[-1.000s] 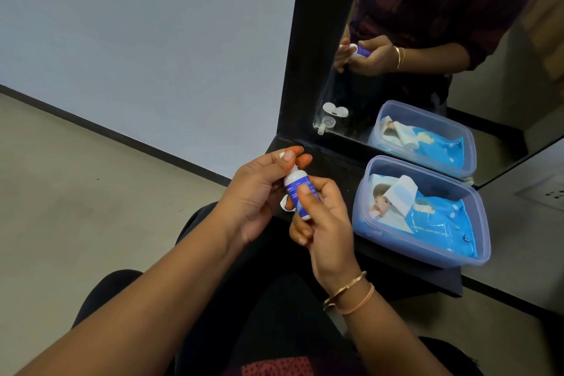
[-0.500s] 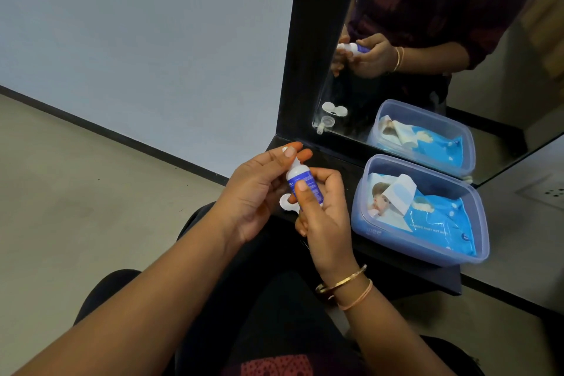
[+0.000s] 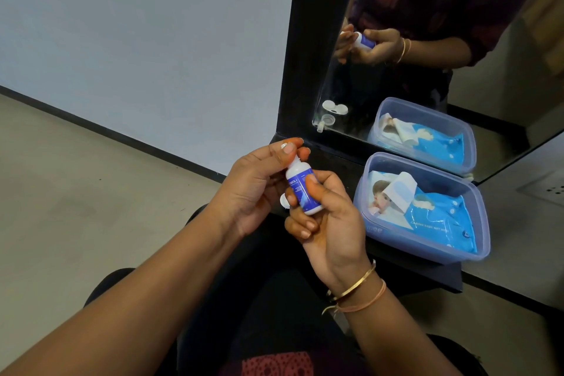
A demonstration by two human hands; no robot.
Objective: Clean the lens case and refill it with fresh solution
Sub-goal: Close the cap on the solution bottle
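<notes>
One solution bottle, near upright, top end up; right hand wrapped round it, left hand pinching its top. One wipes tub.

Hiding the solution bottle cap under left hand fingertips; covering most of the lens case behind the right hand.

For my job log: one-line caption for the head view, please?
Right hand holds the solution bottle while the left hand pinches its top, beside a tub of wipes.

Left hand raised, fingers pinched, right hand curled in grip, forearms converging
</notes>
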